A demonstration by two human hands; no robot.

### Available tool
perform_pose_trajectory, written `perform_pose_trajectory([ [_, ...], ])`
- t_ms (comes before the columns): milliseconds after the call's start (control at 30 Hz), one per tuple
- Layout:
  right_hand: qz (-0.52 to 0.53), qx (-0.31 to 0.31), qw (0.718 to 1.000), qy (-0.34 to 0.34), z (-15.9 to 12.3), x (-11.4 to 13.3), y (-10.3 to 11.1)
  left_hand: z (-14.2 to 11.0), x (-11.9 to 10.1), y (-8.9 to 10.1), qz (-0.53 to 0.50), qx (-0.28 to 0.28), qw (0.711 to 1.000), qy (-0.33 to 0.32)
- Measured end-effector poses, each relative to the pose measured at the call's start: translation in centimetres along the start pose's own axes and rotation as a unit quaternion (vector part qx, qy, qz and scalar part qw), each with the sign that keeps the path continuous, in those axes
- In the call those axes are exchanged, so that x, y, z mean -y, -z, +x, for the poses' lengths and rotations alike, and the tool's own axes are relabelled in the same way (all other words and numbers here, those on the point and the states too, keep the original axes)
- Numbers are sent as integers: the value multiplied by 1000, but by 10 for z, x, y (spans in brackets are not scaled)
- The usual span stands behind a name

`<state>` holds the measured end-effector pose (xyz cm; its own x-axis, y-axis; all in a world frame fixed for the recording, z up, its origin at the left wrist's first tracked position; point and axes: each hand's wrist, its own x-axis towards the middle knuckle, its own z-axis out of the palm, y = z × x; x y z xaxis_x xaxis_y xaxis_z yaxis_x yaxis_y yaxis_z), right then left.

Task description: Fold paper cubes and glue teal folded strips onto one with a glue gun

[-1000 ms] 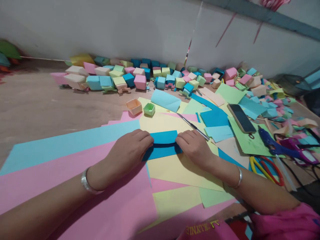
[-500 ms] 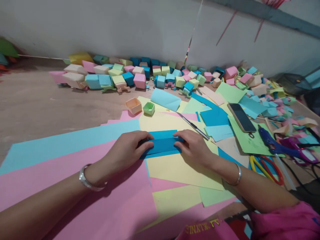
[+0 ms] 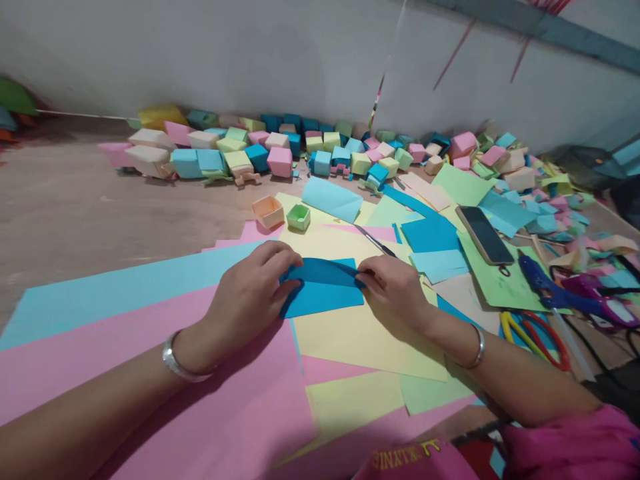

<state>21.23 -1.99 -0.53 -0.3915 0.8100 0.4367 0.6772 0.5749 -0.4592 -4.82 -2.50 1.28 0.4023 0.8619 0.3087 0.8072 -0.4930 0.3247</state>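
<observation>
A strip of dark blue paper (image 3: 323,298) lies across yellow sheets in front of me, with its far part lifted and curved along a fold. My left hand (image 3: 255,280) pinches the left end between thumb and fingers. At the opposite end my right hand (image 3: 393,283) grips the paper with its fingertips pressed together. Just beyond the strip stand a small open peach paper box (image 3: 267,212) and a green one (image 3: 299,217). A utility knife (image 3: 375,240) lies past my right hand, which hides its lower end.
Several folded paper blocks (image 3: 280,162) line the wall. A phone (image 3: 484,235) rests on green paper (image 3: 505,287) at the right. Near it are a blue glue gun (image 3: 550,287) and yellow-and-red-handled scissors (image 3: 535,340). Large pink sheets (image 3: 215,400) spread under my left arm.
The far part of the blue paper has been raised from lying flat into a curve. Both hands have shifted slightly, still at the paper's two ends.
</observation>
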Motion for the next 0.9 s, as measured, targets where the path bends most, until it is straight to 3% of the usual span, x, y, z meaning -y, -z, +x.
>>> perform_pose_trajectory([
  [267, 5, -20, 1000, 23, 0, 0, -2, 2, 1, -1, -24, -19, 1000, 1],
  [567, 37, -70, 997, 21, 1, 10, 4, 11, 7, 3, -36, 23, 997, 65],
  [900, -14, -81, 996, 34, 1, 5, 2, 9, 5, 5, -13, 46, 997, 68],
])
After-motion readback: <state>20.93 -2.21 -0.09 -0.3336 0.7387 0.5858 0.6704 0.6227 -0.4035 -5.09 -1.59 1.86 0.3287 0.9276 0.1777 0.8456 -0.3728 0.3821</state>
